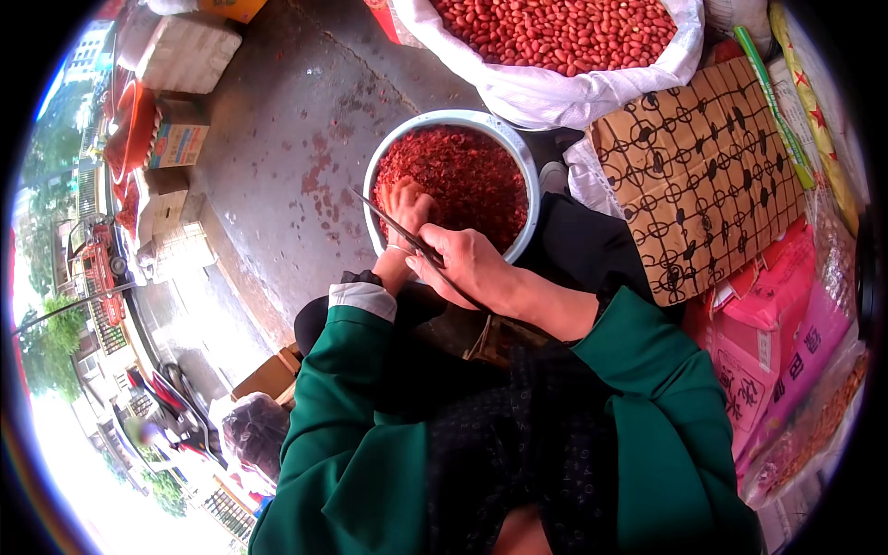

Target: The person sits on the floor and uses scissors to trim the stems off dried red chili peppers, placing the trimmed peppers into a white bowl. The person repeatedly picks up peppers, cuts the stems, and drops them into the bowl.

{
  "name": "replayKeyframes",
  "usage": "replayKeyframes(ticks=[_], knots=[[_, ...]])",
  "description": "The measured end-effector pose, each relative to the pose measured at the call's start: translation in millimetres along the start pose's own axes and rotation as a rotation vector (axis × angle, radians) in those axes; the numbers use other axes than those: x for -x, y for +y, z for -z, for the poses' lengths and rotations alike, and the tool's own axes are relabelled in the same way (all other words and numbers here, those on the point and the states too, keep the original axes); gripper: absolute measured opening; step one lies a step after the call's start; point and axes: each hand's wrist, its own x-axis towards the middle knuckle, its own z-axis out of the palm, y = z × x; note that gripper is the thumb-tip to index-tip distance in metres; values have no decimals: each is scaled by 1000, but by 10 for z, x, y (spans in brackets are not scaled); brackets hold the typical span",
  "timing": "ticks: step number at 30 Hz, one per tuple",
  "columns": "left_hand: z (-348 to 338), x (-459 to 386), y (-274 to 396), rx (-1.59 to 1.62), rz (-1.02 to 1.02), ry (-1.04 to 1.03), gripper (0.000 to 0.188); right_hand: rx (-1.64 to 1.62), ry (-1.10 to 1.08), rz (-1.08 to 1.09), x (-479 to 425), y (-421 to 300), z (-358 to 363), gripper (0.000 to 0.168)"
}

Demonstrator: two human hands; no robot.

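Note:
A pale blue-white basin (533, 187) sits on the floor before me, full of chopped dried red chillies (461, 170). My left hand (408, 205) is in the basin's near left part, its curled fingers on the chillies; whether they grip any is hidden. My right hand (468, 263) is closed around a long, dark, thin-bladed tool (388, 220), possibly scissors. The tool's tip points up and left past the basin's rim, and its blade crosses just over my left wrist.
A white woven sack (541, 97) of red-skinned peanuts (555, 31) stands beyond the basin. Cardboard with drawn circles (701, 180) leans at right, above pink packages (756, 347). At left are cartons (182, 135), an orange basin (135, 128) and a white foam box (191, 54).

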Motion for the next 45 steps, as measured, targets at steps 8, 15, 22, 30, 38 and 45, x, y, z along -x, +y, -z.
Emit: replayKeyframes(ticks=[8,15,22,30,38,45], knots=[[-10,-233,-236,212,350,205,31,49,-96,-106,-1,-104,74,17],[-301,-581,-492,132,672,31,37,28,-86,-168,-22,-27,48,16],[-158,-507,-550,275,605,107,15,-59,9,-187,-130,-43,102,22],[526,-153,-72,1584,1086,464,12,202,138,-214,-362,324,400,35],[473,422,321,1858,1075,604,18,372,-152,-234,131,454,204,44],[446,532,491,1931,1056,557,10,540,-269,-272,419,157,-31,46]])
